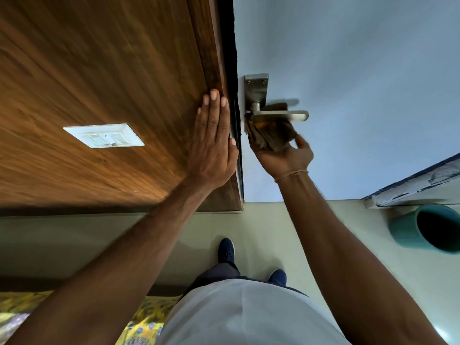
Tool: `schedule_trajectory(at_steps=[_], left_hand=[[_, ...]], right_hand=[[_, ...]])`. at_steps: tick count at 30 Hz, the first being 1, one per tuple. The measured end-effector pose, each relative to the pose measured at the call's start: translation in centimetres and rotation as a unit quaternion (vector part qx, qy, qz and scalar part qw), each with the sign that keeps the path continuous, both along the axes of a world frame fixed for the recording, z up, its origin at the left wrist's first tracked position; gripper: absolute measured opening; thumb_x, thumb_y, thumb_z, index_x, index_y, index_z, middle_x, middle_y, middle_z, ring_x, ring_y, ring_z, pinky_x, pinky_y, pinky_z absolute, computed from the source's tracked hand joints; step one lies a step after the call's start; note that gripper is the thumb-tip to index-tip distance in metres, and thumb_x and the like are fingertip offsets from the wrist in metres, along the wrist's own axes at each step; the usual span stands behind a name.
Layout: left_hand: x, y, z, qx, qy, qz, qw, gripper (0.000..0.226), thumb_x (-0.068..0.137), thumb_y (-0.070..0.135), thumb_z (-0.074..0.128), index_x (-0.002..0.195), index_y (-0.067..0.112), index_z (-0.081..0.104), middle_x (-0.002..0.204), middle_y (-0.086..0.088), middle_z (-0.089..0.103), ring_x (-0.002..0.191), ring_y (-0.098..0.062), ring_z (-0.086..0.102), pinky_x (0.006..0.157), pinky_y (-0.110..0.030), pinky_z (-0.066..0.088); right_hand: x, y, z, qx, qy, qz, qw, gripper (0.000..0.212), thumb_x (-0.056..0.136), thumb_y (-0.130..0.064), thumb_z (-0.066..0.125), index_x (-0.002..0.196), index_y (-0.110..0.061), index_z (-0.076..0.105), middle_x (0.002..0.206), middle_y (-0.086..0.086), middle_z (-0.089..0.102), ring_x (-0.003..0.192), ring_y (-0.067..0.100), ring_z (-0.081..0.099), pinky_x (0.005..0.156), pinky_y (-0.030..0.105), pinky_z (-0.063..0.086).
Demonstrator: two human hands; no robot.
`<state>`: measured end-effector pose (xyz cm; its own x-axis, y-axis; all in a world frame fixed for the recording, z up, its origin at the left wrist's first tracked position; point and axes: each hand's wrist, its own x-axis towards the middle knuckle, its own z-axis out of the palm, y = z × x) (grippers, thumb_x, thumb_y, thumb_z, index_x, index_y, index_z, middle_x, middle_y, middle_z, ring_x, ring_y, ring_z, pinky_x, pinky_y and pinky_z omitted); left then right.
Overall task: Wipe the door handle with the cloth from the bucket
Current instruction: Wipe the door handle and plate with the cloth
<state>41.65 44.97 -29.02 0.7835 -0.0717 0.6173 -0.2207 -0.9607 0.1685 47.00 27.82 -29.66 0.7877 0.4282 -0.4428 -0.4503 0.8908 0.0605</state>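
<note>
A brushed-metal lever door handle (286,116) on its backplate (255,92) is fixed to the pale blue door (361,83). My right hand (283,153) holds a brown cloth (273,135) bunched up from below against the underside of the lever, partly wrapping it. My left hand (214,143) lies flat, fingers together, on the wooden panel (99,70) next to the door's edge. A teal bucket (428,227) stands on the floor at the right, its dark inside showing.
A white switch plate (104,135) sits on the wooden panel at the left. Beige floor tiles (261,220) lie below, with my two blue shoes (226,250) on them. A yellow patterned fabric (149,317) is at the bottom left. A worn white frame (413,188) runs above the bucket.
</note>
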Motion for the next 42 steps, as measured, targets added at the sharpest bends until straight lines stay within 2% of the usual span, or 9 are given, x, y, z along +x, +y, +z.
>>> schedule_trajectory(at_steps=[7,12,17,20,24,28,32,37,42], left_hand=[[-0.1,0.2,0.0,0.002,-0.001,-0.002,1.000,0.071,0.107,0.016,0.049,0.168,-0.007,0.022,0.177,-0.031,0.022,0.167,-0.044,0.020,0.138,-0.056,0.021],[0.0,-0.2,-0.2,0.001,-0.012,0.005,1.000,0.072,0.106,0.013,0.053,0.168,-0.009,0.022,0.176,-0.032,0.022,0.167,-0.045,0.020,0.139,-0.055,0.018],[0.1,0.0,-0.3,0.001,-0.015,0.004,1.000,0.072,0.106,0.015,0.051,0.168,-0.008,0.022,0.177,-0.032,0.022,0.167,-0.045,0.020,0.139,-0.055,0.019],[0.2,-0.2,-0.3,0.004,-0.021,0.009,1.000,0.073,0.106,0.014,0.053,0.168,-0.008,0.022,0.177,-0.032,0.022,0.167,-0.045,0.020,0.139,-0.055,0.018],[0.3,-0.4,-0.5,0.000,-0.019,0.017,1.000,0.079,0.103,0.012,0.060,0.169,-0.007,0.020,0.177,-0.031,0.020,0.168,-0.043,0.017,0.139,-0.054,0.016],[0.2,-0.1,-0.5,0.008,-0.023,0.019,1.000,0.082,0.103,0.011,0.062,0.170,-0.006,0.019,0.178,-0.029,0.020,0.168,-0.041,0.016,0.139,-0.054,0.017],[0.2,-0.3,-0.5,0.012,-0.020,0.027,0.999,0.082,0.102,0.011,0.062,0.170,-0.005,0.018,0.178,-0.029,0.019,0.168,-0.042,0.016,0.139,-0.054,0.017],[0.1,-0.2,-0.4,0.011,-0.019,0.024,0.999,0.082,0.101,0.010,0.062,0.170,-0.006,0.019,0.178,-0.030,0.019,0.168,-0.041,0.015,0.140,-0.053,0.015],[-0.1,-0.3,-0.3,0.007,-0.021,0.020,1.000,0.079,0.104,0.012,0.056,0.171,-0.004,0.016,0.179,-0.028,0.018,0.170,-0.037,0.010,0.140,-0.053,0.016]], right_hand=[[1.4,-1.4,-1.0,-0.022,0.033,-0.025,0.999,0.058,0.108,-0.041,0.033,0.154,-0.015,0.057,0.150,0.027,0.061,0.142,0.052,0.054,0.107,0.064,0.050],[2.1,1.4,1.2,0.005,0.036,-0.008,0.999,0.068,0.093,-0.032,0.034,0.157,-0.026,0.056,0.162,0.012,0.053,0.149,0.038,0.052,0.123,0.053,0.042],[3.0,-1.7,0.4,-0.005,0.015,-0.058,0.998,0.060,0.107,-0.037,0.027,0.153,-0.020,0.060,0.151,0.020,0.063,0.133,0.046,0.062,0.093,0.062,0.059],[2.7,0.0,1.2,-0.009,0.016,-0.070,0.997,0.056,0.106,-0.035,0.025,0.131,-0.020,0.072,0.120,0.018,0.075,0.110,0.040,0.071,0.077,0.054,0.065],[2.9,-0.2,2.0,-0.027,0.030,-0.063,0.997,0.050,0.103,-0.034,0.030,0.110,-0.017,0.077,0.112,0.014,0.076,0.115,0.037,0.070,0.099,0.052,0.059],[3.4,-3.3,2.6,0.005,0.038,-0.123,0.992,0.072,0.108,-0.035,0.028,0.069,-0.006,0.081,0.081,0.016,0.080,0.077,0.038,0.078,0.087,0.046,0.057],[2.9,-0.1,2.8,-0.056,0.044,-0.105,0.992,0.047,0.100,-0.031,0.032,0.101,-0.018,0.077,0.107,0.014,0.077,0.094,0.038,0.076,0.092,0.047,0.060],[3.1,-0.9,3.6,-0.079,0.064,-0.090,0.991,0.053,0.106,-0.032,0.028,0.089,-0.013,0.075,0.083,0.018,0.077,0.081,0.036,0.076,0.073,0.054,0.066],[4.3,-3.0,2.8,-0.197,0.000,-0.076,0.977,0.042,0.093,-0.018,0.032,0.085,0.000,0.069,0.095,0.029,0.070,0.090,0.040,0.066,0.081,0.041,0.049]])
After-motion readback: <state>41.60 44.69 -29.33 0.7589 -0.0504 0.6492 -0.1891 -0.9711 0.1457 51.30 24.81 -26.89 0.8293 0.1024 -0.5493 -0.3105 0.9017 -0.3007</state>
